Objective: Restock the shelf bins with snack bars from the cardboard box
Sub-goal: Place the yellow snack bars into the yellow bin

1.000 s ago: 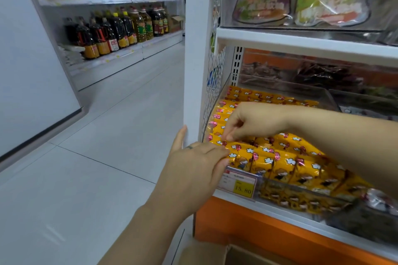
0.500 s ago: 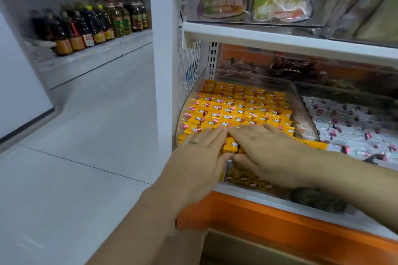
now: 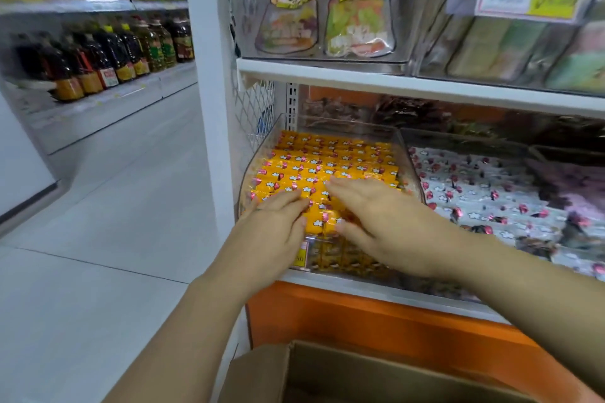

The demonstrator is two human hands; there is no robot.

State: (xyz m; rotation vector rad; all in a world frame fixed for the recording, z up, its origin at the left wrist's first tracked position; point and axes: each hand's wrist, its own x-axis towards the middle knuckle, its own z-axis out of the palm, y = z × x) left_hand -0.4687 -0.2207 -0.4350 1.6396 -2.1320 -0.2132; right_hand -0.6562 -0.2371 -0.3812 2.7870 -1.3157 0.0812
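Observation:
A clear plastic shelf bin (image 3: 407,154) at the shelf's left end is filled with rows of yellow snack bars (image 3: 327,163). My left hand (image 3: 273,229) lies flat on the front rows at the bin's near left, fingers straight. My right hand (image 3: 383,222) rests flat beside it on the bars, fingers extended toward the left. A few bars show between the two hands. The open cardboard box (image 3: 327,373) stands on the floor below the shelf; its inside is mostly out of view.
To the right sits a second clear bin (image 3: 523,203) of white-wrapped snacks. A white shelf board (image 3: 393,82) runs just above, carrying clear bins of bagged snacks. An orange base panel (image 3: 360,321) is under the shelf. Left is a tiled aisle with oil bottles (image 3: 98,59) on shelves.
The view has swung right and closer to the bin. Both hands moved from pinching bars at the front edge to lying flat side by side on the front rows.

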